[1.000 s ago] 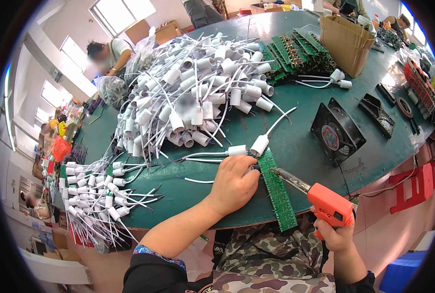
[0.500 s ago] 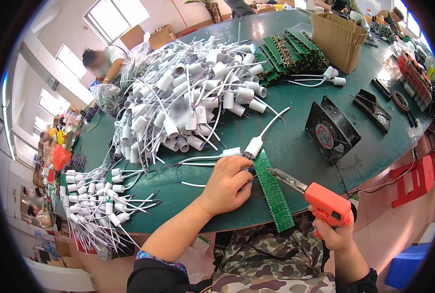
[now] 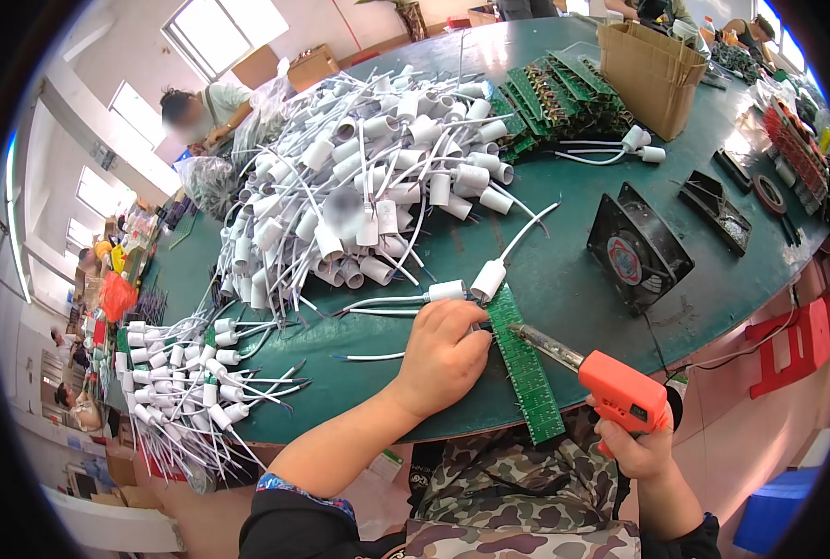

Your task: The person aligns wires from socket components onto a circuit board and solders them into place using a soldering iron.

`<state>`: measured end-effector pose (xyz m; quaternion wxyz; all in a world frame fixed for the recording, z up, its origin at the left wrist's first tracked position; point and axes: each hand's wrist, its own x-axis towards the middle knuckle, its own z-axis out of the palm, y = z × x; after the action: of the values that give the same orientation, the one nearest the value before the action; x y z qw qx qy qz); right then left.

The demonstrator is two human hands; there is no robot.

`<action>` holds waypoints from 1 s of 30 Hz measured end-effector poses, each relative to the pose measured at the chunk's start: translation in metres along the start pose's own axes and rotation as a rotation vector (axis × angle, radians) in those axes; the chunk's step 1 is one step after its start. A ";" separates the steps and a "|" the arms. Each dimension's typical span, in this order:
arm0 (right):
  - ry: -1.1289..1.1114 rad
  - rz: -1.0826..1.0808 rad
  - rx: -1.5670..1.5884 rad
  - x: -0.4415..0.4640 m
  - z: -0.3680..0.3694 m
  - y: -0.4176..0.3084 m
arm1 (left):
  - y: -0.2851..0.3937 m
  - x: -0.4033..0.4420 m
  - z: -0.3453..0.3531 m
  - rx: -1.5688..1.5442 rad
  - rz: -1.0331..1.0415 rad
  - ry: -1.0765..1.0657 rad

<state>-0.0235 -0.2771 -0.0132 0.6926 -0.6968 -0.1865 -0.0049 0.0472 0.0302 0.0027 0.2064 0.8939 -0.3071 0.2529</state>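
My right hand point(image 3: 640, 447) is closed round the handle of a red soldering gun point(image 3: 623, 391). The gun's metal tip reaches the left edge of a long green circuit board point(image 3: 529, 382), near its upper part. Beside that edge, my left hand point(image 3: 445, 359) has its fingers curled in a pinch. A white cable point(image 3: 373, 357) comes out from under it, like those on the lamp holders; the held body is mostly covered by the hand. Two white lamp holders, one upright-tilted point(image 3: 487, 279) and one lying point(image 3: 447, 291), are at the board's top end.
A large heap of white lamp holders point(image 3: 377, 186) fills the table's middle, with a smaller bunch point(image 3: 182, 363) at left. Stacked green boards point(image 3: 555, 102) and a cardboard box point(image 3: 652, 79) stand behind. A black fan point(image 3: 638, 247) and black tray point(image 3: 715, 210) are at right.
The soldering gun's tip has shifted slightly left onto the board's edge. The cable under my left hand sticks out farther left. The view has moved a little.
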 end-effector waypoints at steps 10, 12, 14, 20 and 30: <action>-0.024 0.055 0.055 0.003 0.007 -0.005 | 0.002 0.001 -0.001 0.019 0.019 -0.005; -0.024 0.032 0.036 0.004 0.008 -0.004 | 0.002 0.001 0.000 0.022 0.021 0.000; -0.028 0.005 0.013 0.005 0.009 -0.003 | 0.002 0.001 0.000 0.026 0.025 0.001; -0.050 0.006 -0.020 0.003 0.007 -0.001 | 0.002 0.002 -0.001 0.024 0.022 -0.005; -0.061 0.028 -0.037 0.005 0.006 -0.007 | 0.004 0.002 0.000 0.031 0.011 0.005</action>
<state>-0.0219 -0.2701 -0.0050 0.6734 -0.7120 -0.1976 0.0227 0.0458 0.0262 0.0048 0.1921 0.8945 -0.3078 0.2612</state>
